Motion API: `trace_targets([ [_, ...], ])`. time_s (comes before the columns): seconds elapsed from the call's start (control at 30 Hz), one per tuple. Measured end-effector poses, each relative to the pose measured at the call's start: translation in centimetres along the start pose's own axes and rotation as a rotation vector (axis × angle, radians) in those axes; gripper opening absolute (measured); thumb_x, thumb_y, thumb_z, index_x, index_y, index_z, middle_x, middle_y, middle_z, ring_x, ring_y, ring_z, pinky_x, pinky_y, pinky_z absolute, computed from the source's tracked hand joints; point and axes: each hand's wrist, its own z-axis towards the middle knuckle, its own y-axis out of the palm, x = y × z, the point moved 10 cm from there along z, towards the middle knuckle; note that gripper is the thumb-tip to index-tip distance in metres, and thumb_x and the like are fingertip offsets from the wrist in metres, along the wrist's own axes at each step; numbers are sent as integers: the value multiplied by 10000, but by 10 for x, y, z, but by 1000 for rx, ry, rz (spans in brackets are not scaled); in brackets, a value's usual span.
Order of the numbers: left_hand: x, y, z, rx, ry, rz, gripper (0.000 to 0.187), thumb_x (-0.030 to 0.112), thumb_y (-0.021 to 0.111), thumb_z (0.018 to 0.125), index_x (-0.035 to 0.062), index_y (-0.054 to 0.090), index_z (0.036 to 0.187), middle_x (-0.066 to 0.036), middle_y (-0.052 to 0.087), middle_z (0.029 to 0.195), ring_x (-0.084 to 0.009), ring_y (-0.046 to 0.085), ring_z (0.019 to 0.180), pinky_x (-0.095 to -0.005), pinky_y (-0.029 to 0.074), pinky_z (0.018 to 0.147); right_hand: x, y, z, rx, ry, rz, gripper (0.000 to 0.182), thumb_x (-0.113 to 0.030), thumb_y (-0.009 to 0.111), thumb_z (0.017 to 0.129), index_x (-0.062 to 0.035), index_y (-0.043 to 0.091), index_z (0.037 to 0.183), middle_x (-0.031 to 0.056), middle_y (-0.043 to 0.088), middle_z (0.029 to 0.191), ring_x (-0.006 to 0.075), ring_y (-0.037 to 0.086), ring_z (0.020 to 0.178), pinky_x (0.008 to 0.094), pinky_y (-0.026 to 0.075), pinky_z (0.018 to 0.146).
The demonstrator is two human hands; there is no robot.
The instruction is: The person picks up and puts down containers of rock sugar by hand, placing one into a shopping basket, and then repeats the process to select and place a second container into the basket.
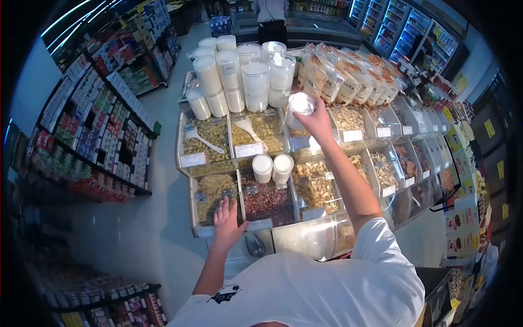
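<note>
My right hand (pixel 317 121) is closed around a round white-topped jar (pixel 301 103), held over the upper row of bins beside the stacked jars (pixel 256 82). My left hand (pixel 227 222) is low at the front of the display, fingers spread and nothing in them. It overlaps the lower edge of a bin of thin, pale brown dried goods (pixel 213 188). To its right is a bin of small reddish pieces (pixel 267 204). Two white-filled jars (pixel 262 168) stand side by side at the back of that reddish bin.
White scoops (pixel 248 131) lie on the upper left bins. Bagged goods (pixel 348 76) are piled behind the bins at right. Shelves of packaged goods (pixel 98 125) line the left aisle. Lit drink coolers (pixel 403 32) and a person (pixel 271 13) are at the back.
</note>
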Motion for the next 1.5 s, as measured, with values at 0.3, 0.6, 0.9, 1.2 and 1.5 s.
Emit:
trace_targets([
  [0.3,7,-13,2,83,22,52,797,397,770,858,79,458,1519,-205,333,1615,-398,293,1492,-544,235,1207,36,-1,-86,328,-285,-72,688,-130,759,865,52,399,1422,258,471,1416,411,486,1313,458,393,1131],
  [0.6,-35,-181,93,712,142,-594,135,-17,655,921,19,652,1051,-88,694,984,-188,672,841,-319,544,762,90,36,-181,300,-292,-308,380,-33,670,848,-4,556,1210,211,545,1273,409,514,1197,485,394,1055],
  [0.9,-68,-253,287,709,156,-513,944,84,859,725,-2,331,1503,-203,524,1408,-276,553,1293,-417,464,1075,92,56,-170,190,-290,-491,110,-84,651,836,-65,623,940,127,599,994,346,552,1004,482,408,941],
  [1.2,-102,-256,317,555,-56,-687,698,158,884,742,-10,513,1310,-181,668,1234,-284,669,1130,-395,537,954,79,57,-170,207,-347,-509,113,-59,645,798,-71,605,903,125,587,982,354,543,978,492,404,916],
  [1.5,-111,-280,355,568,9,-737,678,126,887,715,-16,562,1292,-170,673,1248,-275,657,1148,-386,514,985,80,62,-166,181,-327,-525,128,-48,642,805,-66,593,923,137,582,975,363,545,986,501,404,911],
])
